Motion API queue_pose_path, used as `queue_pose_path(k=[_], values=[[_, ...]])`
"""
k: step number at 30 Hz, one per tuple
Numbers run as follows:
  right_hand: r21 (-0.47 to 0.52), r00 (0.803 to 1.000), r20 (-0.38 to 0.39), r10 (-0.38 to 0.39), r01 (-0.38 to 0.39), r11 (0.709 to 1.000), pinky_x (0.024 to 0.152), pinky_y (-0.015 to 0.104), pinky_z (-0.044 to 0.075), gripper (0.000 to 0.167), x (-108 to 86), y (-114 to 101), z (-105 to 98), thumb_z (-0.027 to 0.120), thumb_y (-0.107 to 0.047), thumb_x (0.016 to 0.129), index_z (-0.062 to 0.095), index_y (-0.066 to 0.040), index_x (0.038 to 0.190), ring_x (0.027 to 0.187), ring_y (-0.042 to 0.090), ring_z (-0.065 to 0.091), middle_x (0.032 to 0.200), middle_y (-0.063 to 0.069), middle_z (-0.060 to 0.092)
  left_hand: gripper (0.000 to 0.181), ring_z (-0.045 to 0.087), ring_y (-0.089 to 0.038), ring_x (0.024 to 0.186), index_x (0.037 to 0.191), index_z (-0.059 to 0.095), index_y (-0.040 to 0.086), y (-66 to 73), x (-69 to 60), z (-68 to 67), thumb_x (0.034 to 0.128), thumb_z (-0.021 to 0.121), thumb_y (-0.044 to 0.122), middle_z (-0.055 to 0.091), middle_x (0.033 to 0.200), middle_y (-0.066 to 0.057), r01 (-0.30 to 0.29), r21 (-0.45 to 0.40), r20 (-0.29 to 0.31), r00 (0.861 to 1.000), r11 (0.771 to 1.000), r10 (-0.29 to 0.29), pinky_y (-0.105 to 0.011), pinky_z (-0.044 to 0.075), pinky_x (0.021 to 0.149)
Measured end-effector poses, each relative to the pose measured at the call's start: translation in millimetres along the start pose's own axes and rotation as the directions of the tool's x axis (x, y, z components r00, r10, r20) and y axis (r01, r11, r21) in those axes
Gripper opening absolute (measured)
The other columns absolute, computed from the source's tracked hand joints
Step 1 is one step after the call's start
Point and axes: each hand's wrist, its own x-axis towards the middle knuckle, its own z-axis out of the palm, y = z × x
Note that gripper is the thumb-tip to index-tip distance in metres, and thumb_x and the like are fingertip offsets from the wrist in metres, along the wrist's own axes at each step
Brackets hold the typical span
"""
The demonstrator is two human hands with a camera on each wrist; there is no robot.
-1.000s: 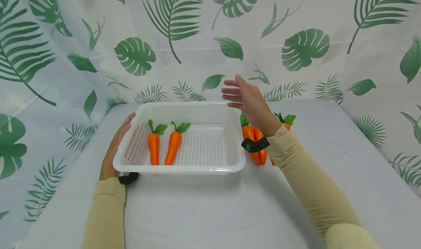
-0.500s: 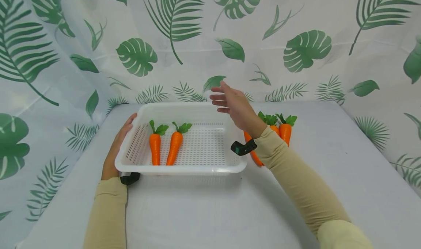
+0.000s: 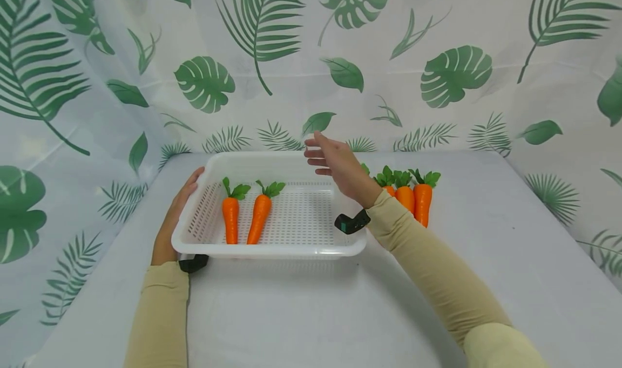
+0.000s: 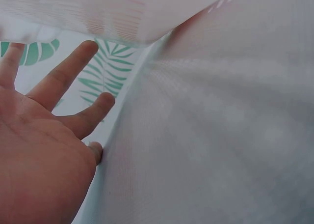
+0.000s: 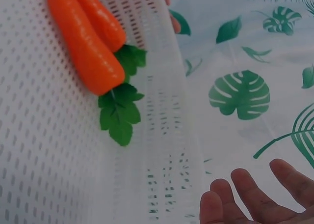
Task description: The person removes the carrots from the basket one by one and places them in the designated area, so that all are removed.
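A white perforated basket [image 3: 272, 251] stands on the table with two orange carrots in its left half, one carrot [image 3: 230, 219] upright in view and another carrot [image 3: 259, 218] slanting beside it. My left hand [image 3: 176, 211] lies along the basket's left side, fingers extended; in the left wrist view the hand [image 4: 44, 135] has its fingers spread under the rim. Above the basket's back right corner hovers my right hand [image 3: 340, 165], fingers straight and holding nothing. The right wrist view shows that hand [image 5: 260, 199] beside the basket's wall, with the carrots [image 5: 86, 47] inside.
Several more carrots [image 3: 423, 200] with green tops lie side by side on the table, right of the basket, partly hidden by my right forearm. A white cloth [image 3: 272, 314] covers the table. Behind it hangs a leaf-patterned curtain [image 3: 291, 49].
My right hand has moved left and slightly down, from beside the basket's right edge to over its back right corner, uncovering more of the carrots on the table. The left hand stays at the basket's side.
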Motion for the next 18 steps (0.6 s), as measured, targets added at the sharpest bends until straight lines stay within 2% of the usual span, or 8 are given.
queue_pose_path(k=[1, 4, 6, 7, 11, 18], values=[[-0.006, 1.0, 0.003, 0.001, -0.001, 1.0, 0.112, 0.048, 0.047, 0.055, 0.4, 2, 1, 0.045, -0.044, 0.116, 0.058, -0.004, 0.151, 0.137, 0.035, 0.057, 0.149, 0.021, 0.06, 0.057, 0.049, -0.014, 0.14, 0.173, 0.019, 0.029, -0.6, 0.9, -0.8, 0.1184, 0.032, 0.038, 0.036, 0.168, -0.007, -0.001, 0.001, 0.001, 1.0, 1.0, 0.001, -0.026, 0.046, 0.11], [-0.034, 1.0, 0.013, 0.01, -0.01, 0.999, 0.112, 0.048, 0.047, 0.055, 1.6, 6, 4, 0.046, -0.045, 0.116, 0.057, -0.006, 0.153, 0.137, 0.034, 0.057, 0.149, 0.019, 0.06, 0.057, 0.045, -0.017, 0.14, 0.173, 0.021, 0.034, -2.5, -3.5, -0.6, 0.1176, 0.033, 0.043, 0.03, 0.172, -0.006, 0.003, 0.087, -0.026, 1.0, 0.996, -0.001, -0.024, 0.047, 0.106], [-0.052, 1.0, 0.024, 0.008, -0.007, 0.999, 0.112, 0.048, 0.047, 0.055, 2.6, 9, 6, 0.047, -0.044, 0.115, 0.057, -0.006, 0.153, 0.137, 0.034, 0.057, 0.15, 0.019, 0.059, 0.058, 0.045, -0.018, 0.14, 0.173, 0.021, 0.033, -2.4, -3.6, -0.4, 0.1175, 0.033, 0.043, 0.031, 0.172, -0.006, -0.003, 0.093, -0.024, 1.0, 0.996, 0.005, -0.023, 0.048, 0.105], [-0.059, 0.999, 0.032, 0.006, -0.004, 0.998, 0.112, 0.048, 0.047, 0.055, 3.0, 10, 7, 0.048, -0.044, 0.115, 0.056, -0.006, 0.153, 0.137, 0.034, 0.056, 0.15, 0.019, 0.059, 0.058, 0.046, -0.018, 0.139, 0.173, 0.02, 0.031, -1.8, -3.1, -0.3, 0.1176, 0.032, 0.043, 0.033, 0.171, -0.006, -0.006, 0.093, -0.019, 1.0, 0.996, 0.008, -0.023, 0.049, 0.104], [-0.081, 0.998, 0.062, -0.006, 0.011, 0.997, 0.112, 0.05, 0.047, 0.054, 6.0, 13, 10, 0.051, -0.043, 0.114, 0.057, -0.006, 0.153, 0.139, 0.037, 0.055, 0.151, 0.021, 0.058, 0.058, 0.053, -0.016, 0.138, 0.173, 0.017, 0.022, 1.6, 3.2, 0.0, 0.1188, 0.031, 0.034, 0.044, 0.162, -0.007, -0.031, -0.036, 0.029, 0.999, 0.999, 0.032, -0.026, 0.048, 0.108], [-0.117, 0.995, 0.102, 0.013, -0.001, 0.993, 0.112, 0.051, 0.046, 0.055, 13.2, 13, 18, 0.053, -0.041, 0.113, 0.056, -0.006, 0.155, 0.139, 0.041, 0.054, 0.15, 0.022, 0.058, 0.056, 0.057, -0.009, 0.13, 0.173, 0.02, 0.022, -2.7, 4.9, -4.4, 0.1189, 0.031, 0.033, 0.053, 0.15, 0.006, -0.052, -0.012, 0.022, 0.998, 0.999, 0.052, -0.023, 0.049, 0.105]])
